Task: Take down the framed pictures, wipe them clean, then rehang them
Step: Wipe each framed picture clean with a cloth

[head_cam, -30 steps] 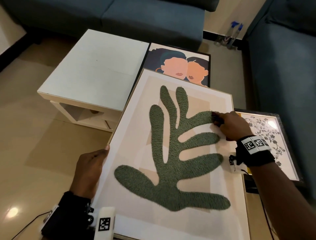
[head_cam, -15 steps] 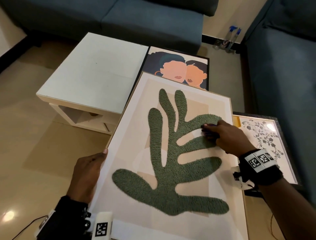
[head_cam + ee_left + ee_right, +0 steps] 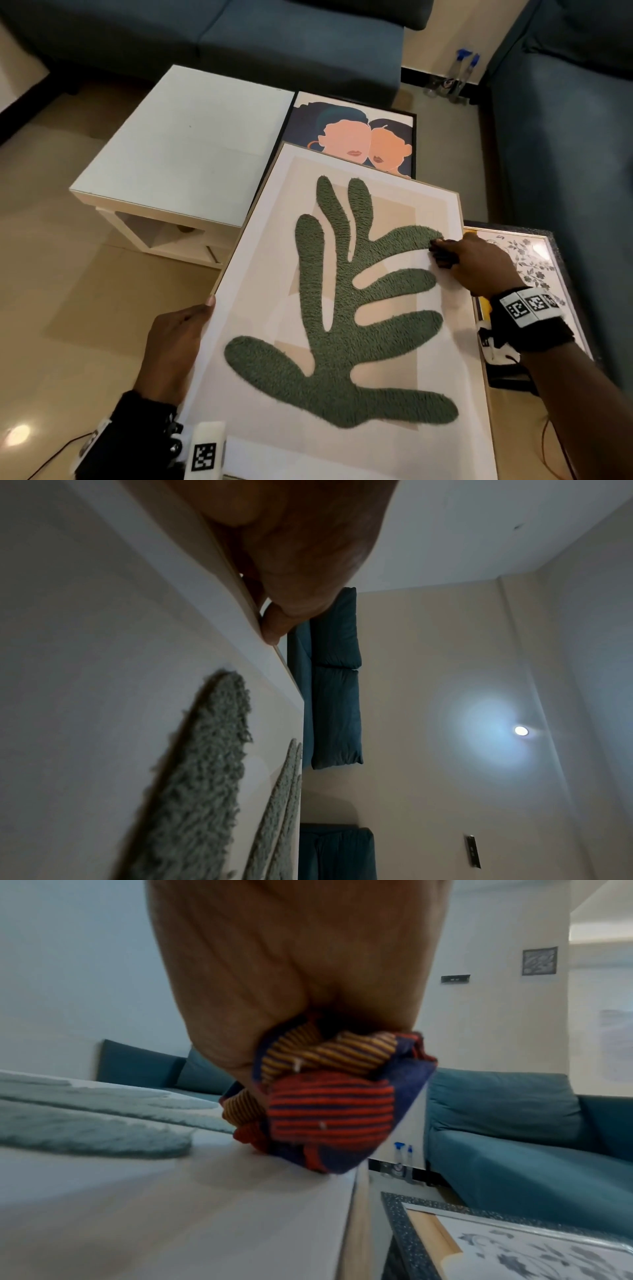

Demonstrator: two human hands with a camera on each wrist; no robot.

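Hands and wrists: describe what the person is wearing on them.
Both forearms are bare. The right hand has a black wristband carrying a white strip of square black-and-white markers, with a small white device below. The left hand has a black band, a white block bearing one such marker, and a thin dark cable trailing off.

We wear a black band on our left wrist, with a white block beside it bearing a black square-coded marker and small dark metal fittings. A thin dark cable trails from it. Our right wrist carries a black strap with a white label of three coded squares, and a white device with black markings hangs beneath. Both forearms are bare.
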